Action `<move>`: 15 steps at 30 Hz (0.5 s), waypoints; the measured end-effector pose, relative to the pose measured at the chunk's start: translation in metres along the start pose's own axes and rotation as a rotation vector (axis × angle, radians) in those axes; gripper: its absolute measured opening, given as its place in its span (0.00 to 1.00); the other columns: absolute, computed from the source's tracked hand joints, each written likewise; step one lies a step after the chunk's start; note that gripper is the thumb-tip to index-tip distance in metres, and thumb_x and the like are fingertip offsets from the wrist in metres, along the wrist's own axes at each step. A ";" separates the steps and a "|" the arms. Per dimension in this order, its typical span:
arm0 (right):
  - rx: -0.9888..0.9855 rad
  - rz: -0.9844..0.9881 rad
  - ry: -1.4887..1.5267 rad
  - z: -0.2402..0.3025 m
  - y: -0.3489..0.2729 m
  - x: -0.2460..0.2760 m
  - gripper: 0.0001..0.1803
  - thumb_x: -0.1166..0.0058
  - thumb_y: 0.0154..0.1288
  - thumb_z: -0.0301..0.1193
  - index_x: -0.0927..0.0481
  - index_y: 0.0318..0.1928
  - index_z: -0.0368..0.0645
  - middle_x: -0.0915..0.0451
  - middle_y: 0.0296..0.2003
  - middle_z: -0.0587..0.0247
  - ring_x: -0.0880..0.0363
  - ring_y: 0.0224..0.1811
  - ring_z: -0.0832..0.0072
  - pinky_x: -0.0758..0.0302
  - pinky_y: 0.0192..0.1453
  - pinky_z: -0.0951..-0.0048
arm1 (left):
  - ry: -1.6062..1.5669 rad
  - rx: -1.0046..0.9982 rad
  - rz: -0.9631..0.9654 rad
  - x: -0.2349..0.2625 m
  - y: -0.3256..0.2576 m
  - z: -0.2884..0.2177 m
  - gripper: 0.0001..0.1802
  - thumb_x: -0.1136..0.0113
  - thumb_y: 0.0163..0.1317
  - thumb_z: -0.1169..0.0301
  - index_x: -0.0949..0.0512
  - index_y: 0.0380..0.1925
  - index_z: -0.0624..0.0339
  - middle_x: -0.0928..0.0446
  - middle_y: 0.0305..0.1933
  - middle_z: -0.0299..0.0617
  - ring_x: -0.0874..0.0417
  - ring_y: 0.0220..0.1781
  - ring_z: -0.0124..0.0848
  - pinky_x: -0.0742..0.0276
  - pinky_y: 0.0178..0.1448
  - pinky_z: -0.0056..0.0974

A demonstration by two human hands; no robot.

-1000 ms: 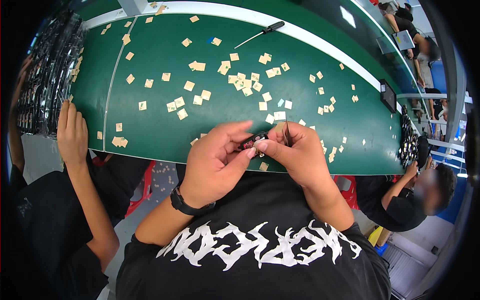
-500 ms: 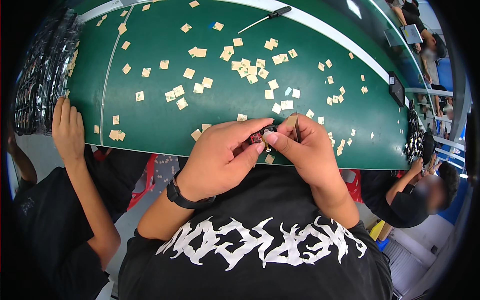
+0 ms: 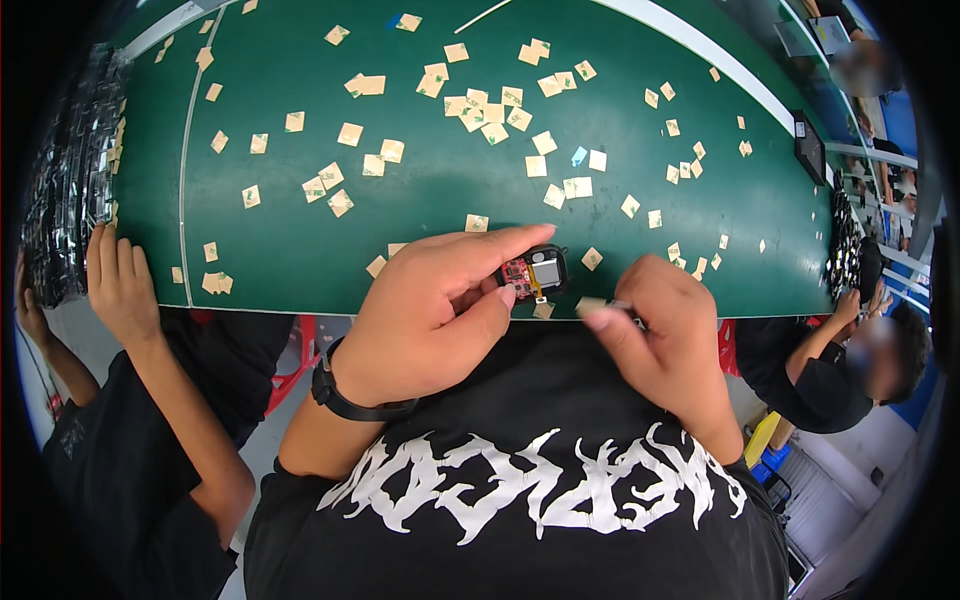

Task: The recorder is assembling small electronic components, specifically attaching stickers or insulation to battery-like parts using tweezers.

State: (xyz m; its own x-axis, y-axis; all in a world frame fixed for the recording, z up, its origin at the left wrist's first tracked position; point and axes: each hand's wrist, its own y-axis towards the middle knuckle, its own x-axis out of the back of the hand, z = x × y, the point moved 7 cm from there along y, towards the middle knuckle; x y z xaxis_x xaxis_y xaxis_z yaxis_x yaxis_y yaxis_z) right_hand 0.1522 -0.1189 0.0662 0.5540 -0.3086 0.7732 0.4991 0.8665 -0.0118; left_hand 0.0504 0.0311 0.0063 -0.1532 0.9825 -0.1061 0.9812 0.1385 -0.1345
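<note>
My left hand (image 3: pixel 430 300) is closed around a small black-cased electronic device (image 3: pixel 546 283). Its open face shows a red circuit board, a grey rectangular part and a yellowish flex strip. The thumb presses on the board's near edge. To the right, apart from the device, my right hand (image 3: pixel 665 325) pinches a small tan piece (image 3: pixel 592 304) between thumb and curled fingers; its exact kind is unclear. A square tan paper piece (image 3: pixel 543 311) lies at the table edge just below the device.
Many tan paper squares (image 3: pixel 495 133) are scattered over the green table (image 3: pixel 440 190). Stacked black trays (image 3: pixel 70 180) stand at the far left, where a co-worker's hand (image 3: pixel 120 280) rests. A black box (image 3: pixel 808 150) and another person (image 3: pixel 850 360) are on the right.
My right hand has moved away from the device, to the right and down, with the tan piece. The grey part on the device is now uncovered. The view has shifted slightly.
</note>
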 end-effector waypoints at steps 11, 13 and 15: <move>0.241 0.041 -0.337 0.031 0.006 -0.008 0.14 0.29 0.50 0.31 0.20 0.36 0.43 0.30 0.26 0.66 0.28 0.25 0.68 0.30 0.27 0.69 | 0.228 -0.102 -0.040 -0.002 0.005 -0.015 0.31 0.47 0.56 0.86 0.22 0.62 0.60 0.22 0.34 0.41 0.25 0.27 0.23 0.28 0.33 0.28; 0.225 0.013 -0.308 0.029 0.008 -0.007 0.13 0.28 0.51 0.33 0.22 0.30 0.44 0.31 0.24 0.67 0.30 0.23 0.68 0.31 0.25 0.68 | 0.237 -0.123 -0.040 -0.003 0.005 -0.017 0.31 0.48 0.56 0.86 0.22 0.62 0.60 0.22 0.35 0.41 0.25 0.27 0.24 0.28 0.33 0.28; 0.197 0.049 -0.281 0.027 0.009 -0.004 0.16 0.27 0.50 0.35 0.24 0.26 0.44 0.32 0.21 0.67 0.30 0.21 0.68 0.32 0.24 0.68 | 0.240 -0.119 -0.047 -0.004 0.004 -0.017 0.31 0.47 0.56 0.86 0.22 0.63 0.60 0.21 0.36 0.41 0.24 0.28 0.24 0.28 0.34 0.29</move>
State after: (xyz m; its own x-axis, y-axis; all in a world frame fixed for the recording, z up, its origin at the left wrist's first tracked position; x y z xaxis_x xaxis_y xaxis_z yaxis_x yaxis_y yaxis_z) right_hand 0.1361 -0.0996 0.0803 0.3556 -0.1681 0.9194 0.3224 0.9454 0.0481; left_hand 0.0571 0.0295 0.0227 -0.1810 0.9741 0.1357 0.9826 0.1848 -0.0160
